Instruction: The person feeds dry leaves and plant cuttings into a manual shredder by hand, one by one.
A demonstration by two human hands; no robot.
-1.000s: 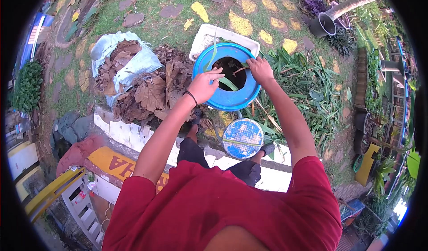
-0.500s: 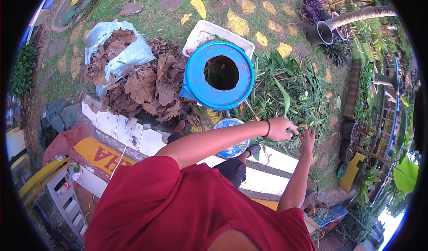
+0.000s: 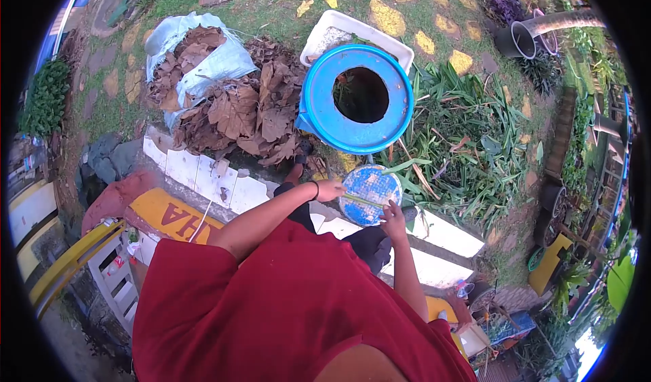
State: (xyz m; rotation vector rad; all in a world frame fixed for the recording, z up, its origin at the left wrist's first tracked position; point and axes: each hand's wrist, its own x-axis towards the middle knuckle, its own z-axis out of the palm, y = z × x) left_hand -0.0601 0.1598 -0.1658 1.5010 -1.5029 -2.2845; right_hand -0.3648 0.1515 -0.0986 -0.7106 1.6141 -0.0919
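A thin green stalk (image 3: 363, 199) stretches between my two hands, over a round stool top (image 3: 371, 184) with blue and white mottling. My left hand (image 3: 330, 190) has its fingers closed on the stalk's left end. At the other end my right hand (image 3: 392, 220) pinches the stalk near the stool's lower right edge. Just beyond the stool stands a blue drum (image 3: 314, 121) with a round hole in its lid. Cut green leaves (image 3: 468, 138) lie heaped on the ground to the right of the drum.
Dry brown leaves (image 3: 234, 114) are piled left of the drum, beside a pale blue sack (image 3: 224, 65). A white tray (image 3: 329, 31) sits behind the drum. White slats (image 3: 237, 192) run along the near edge, with a yellow lettered board (image 3: 166, 214) at left.
Both hands have moved left and nearer to me, from the green leaf heap to over the stool, and are farther apart. The stalk now shows between them. The view has shifted slightly.
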